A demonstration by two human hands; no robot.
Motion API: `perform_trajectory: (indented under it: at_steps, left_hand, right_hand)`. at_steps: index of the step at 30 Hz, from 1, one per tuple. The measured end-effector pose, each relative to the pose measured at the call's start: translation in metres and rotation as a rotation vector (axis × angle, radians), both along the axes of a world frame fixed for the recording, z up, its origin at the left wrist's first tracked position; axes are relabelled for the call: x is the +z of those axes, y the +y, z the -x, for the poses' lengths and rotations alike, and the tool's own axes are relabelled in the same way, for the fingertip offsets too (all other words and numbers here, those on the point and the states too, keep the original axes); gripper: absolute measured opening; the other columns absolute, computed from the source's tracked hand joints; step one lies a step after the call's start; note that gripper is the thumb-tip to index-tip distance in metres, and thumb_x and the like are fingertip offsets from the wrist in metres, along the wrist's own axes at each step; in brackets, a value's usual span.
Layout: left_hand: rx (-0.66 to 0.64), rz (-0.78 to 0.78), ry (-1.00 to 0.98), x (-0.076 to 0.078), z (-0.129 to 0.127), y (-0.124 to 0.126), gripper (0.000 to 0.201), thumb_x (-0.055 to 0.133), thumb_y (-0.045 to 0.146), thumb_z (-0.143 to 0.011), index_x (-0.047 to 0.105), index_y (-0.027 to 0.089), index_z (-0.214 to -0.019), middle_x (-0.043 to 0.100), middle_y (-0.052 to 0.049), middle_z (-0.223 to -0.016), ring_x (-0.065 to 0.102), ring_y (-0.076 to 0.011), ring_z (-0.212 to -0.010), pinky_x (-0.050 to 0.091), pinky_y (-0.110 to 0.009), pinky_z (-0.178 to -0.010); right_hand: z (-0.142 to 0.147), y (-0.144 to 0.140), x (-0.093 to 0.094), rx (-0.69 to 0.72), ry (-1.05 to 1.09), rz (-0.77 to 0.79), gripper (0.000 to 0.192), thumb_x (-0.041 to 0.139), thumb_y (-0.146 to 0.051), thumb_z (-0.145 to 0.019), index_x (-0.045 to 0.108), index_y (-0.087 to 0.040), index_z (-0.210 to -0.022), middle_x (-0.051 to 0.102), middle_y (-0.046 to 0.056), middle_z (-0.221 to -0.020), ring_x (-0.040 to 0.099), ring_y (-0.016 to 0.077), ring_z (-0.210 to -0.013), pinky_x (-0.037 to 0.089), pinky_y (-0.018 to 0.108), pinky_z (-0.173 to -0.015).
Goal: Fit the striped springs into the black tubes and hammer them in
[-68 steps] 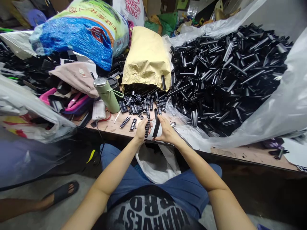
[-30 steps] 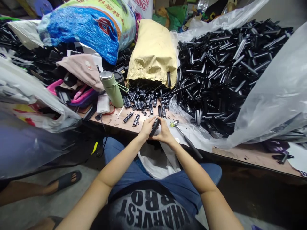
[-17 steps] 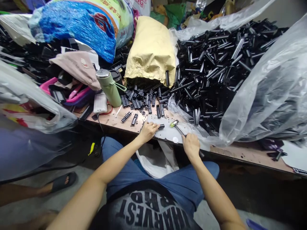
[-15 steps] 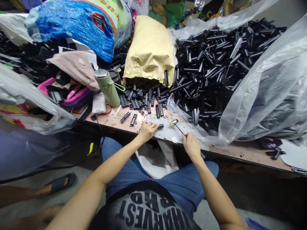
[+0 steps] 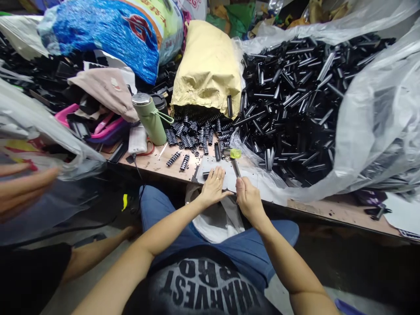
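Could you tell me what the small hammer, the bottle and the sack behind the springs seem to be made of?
The hammer in the right hand: shiny metal shaft, translucent yellow-green head, probably plastic or rubber. The bottle: matte green body, likely coated metal, with a brushed silvery cap. The sack: tan, creased and dull, apparently paper.

— What are the hands doing?
— The left hand (image 5: 213, 189) presses a small black part (image 5: 206, 175) onto the tabletop (image 5: 154, 165); the right hand (image 5: 247, 200) grips a hammer (image 5: 234, 160), head raised.
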State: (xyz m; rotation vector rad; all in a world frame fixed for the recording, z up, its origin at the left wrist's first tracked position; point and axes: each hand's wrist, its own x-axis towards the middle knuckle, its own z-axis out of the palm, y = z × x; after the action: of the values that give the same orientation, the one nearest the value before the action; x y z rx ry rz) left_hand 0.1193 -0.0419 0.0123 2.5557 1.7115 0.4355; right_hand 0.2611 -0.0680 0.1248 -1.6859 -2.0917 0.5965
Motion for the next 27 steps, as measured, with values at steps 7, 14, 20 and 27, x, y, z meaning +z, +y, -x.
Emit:
perform_trajectory:
  at_steps: [7,14,20,27]
  left_hand:
    - [-0.067,0.071,-0.307,-0.008,0.004,0.000,0.056,0.033,0.022,-0.089,0.036,0.007,-0.142,0.040,-0.019,-0.146,0.028,-0.0332,-0.140,0.018,-0.048,-0.115]
    - [-0.051,0.017,-0.081,-0.005,0.003,-0.002,0.086,0.039,0.060,-0.088,0.027,-0.004,-0.143,0.026,-0.027,-0.151,0.018,-0.0340,-0.143,0.015,-0.047,-0.117]
    - [-0.018,0.020,-0.020,-0.001,0.003,-0.003,0.088,0.036,0.065,-0.087,0.026,0.000,-0.146,0.026,-0.023,-0.152,0.016,-0.0314,-0.144,0.015,-0.046,-0.117]
    - [-0.008,-0.002,-0.010,-0.005,0.001,-0.001,0.085,0.031,0.064,-0.090,0.027,0.000,-0.146,0.027,-0.023,-0.152,0.019,-0.0303,-0.144,0.018,-0.045,-0.116]
  right_hand:
    - [0.031,-0.004,-0.028,0.267,-0.321,0.192,0.042,0.023,-0.041,-0.100,0.057,-0.016,-0.101,0.071,0.014,-0.084,0.068,0.0258,-0.074,0.042,0.031,-0.065]
    - [-0.008,0.007,-0.009,0.075,-0.185,0.133,0.040,0.024,-0.043,-0.100,0.052,-0.022,-0.080,0.064,0.004,-0.065,0.061,0.0200,-0.060,0.035,0.026,-0.058]
    - [0.001,-0.009,0.021,0.079,0.031,-0.007,0.042,0.023,-0.050,-0.098,0.047,-0.024,-0.075,0.056,0.001,-0.060,0.053,0.0165,-0.052,0.031,0.026,-0.053]
    - [-0.018,0.008,-0.005,0.018,-0.112,0.009,0.043,0.024,-0.049,-0.098,0.052,-0.023,-0.078,0.060,0.003,-0.061,0.057,0.0194,-0.058,0.032,0.027,-0.057]
